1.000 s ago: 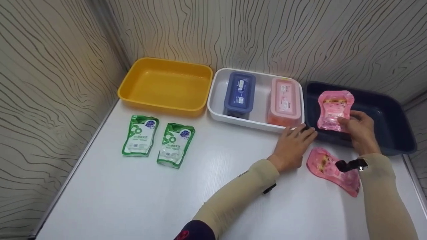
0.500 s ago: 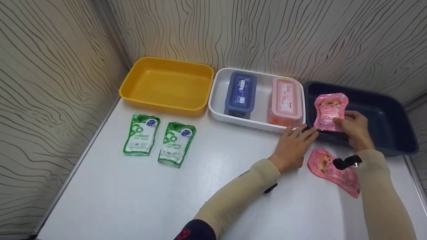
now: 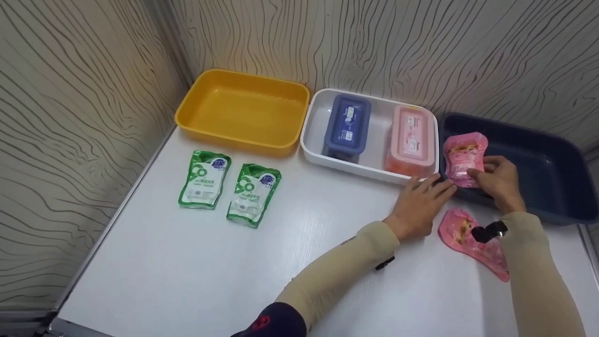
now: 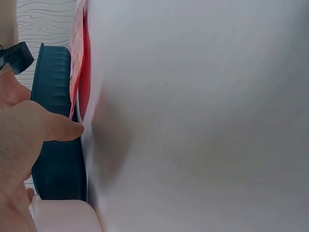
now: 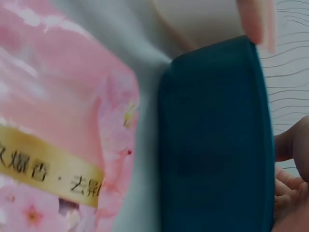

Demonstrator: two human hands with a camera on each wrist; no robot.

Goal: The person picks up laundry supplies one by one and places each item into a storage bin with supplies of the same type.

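My right hand (image 3: 500, 182) pinches a pink pouch (image 3: 464, 157) between thumb and fingers, over the left end of the dark blue bin (image 3: 538, 159). Spread and nearly straight, the fingers of my left hand (image 3: 418, 208) touch the front rims at the corner where the white tray (image 3: 311, 140) meets that bin. A second pink pouch (image 3: 472, 243) lies on the table below, partly covered by the right wrist and its camera. It fills the left of the right wrist view, beside the bin's wall (image 5: 215, 140).
Inside the white tray stand a blue-lidded box (image 3: 348, 124) and a pink-lidded box (image 3: 412, 135). Left of it is a yellow bin (image 3: 243, 112). Two green-and-white pouches (image 3: 204, 180) lie on the table in front of the yellow bin. Patterned wall panels (image 3: 374, 47) rise behind.
My right hand has moved left and slightly lower with the pink pouch, toward the bin's left end. My left hand keeps its place at the rims. The head view has shifted slightly.
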